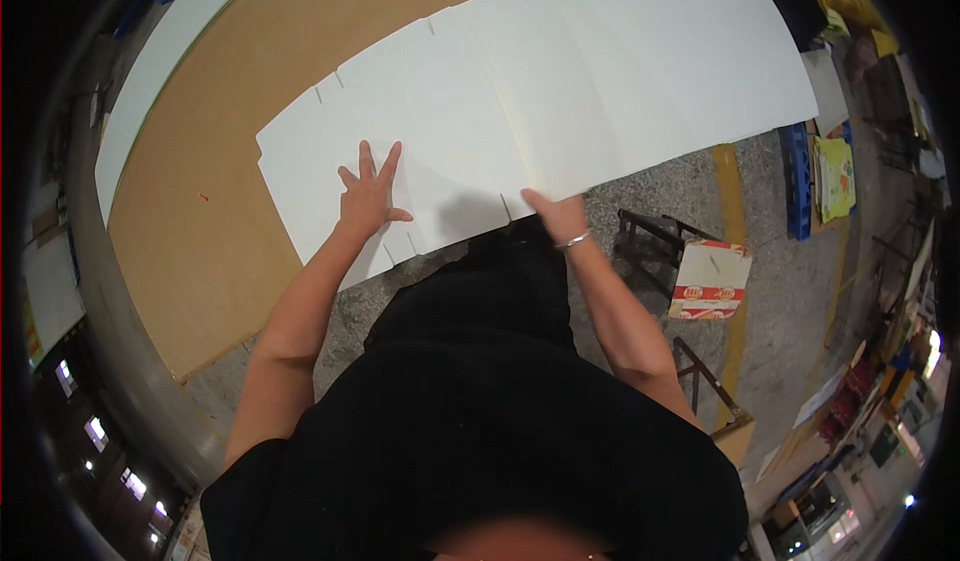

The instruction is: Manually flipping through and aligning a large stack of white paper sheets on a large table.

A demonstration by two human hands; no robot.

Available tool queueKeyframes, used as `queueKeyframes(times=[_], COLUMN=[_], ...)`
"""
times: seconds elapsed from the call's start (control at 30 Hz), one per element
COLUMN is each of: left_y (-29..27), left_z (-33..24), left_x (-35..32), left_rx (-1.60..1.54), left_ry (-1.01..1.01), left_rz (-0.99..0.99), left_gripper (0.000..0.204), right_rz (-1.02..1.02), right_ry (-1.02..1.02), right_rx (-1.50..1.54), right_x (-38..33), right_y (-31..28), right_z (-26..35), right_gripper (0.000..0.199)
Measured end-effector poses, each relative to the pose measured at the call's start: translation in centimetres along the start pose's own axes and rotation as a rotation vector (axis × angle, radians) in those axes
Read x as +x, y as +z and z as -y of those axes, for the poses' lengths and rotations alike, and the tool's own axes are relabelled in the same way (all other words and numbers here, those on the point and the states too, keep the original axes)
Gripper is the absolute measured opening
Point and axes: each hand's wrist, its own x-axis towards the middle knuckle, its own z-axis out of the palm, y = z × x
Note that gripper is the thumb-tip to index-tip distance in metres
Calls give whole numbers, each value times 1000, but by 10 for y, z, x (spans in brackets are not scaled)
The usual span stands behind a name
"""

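A large white cardboard sheet (660, 71) with slits along both long edges and fold lines across it stretches in front of me. Its left part rests on a brown board surface (190, 261), and its near edge hangs over the floor on the right. My left hand (368, 199) lies flat on the sheet's left part, fingers spread. At the near edge, close to a slit, my right hand (560, 216) grips the sheet with the thumb on top; its other fingers are hidden underneath. A bracelet circles my right wrist.
A dark-framed stool (650, 251) stands on the grey floor at right, beside a red and white carton piece (712, 281). Beyond it is a blue pallet (797, 181) with a yellow-green package (834, 178). Another white sheet (150, 91) curves along the far left.
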Motion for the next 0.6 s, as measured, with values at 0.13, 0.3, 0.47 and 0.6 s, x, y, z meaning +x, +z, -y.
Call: queueKeyframes(times=[0.13, 0.3, 0.47, 0.6], left_y=[-2, 9, 3, 5], left_z=[3, 13, -4, 10], left_x=[-2, -6, 9, -2], left_rx=[-20, 1, -20, -35], left_ry=[0, -34, 12, -28], left_rz=[10, 15, 18, 28], left_gripper=[126, 127, 127, 127], right_rz=[14, 113, -180, 87], right_ry=[168, -278, -415, -61], right_rx=[421, -873, -805, -150], right_x=[11, 8, 11, 18], right_y=[-18, 31, 1, -19], right_z=[10, 59, -17, 16], right_gripper=[46, 53, 56, 48])
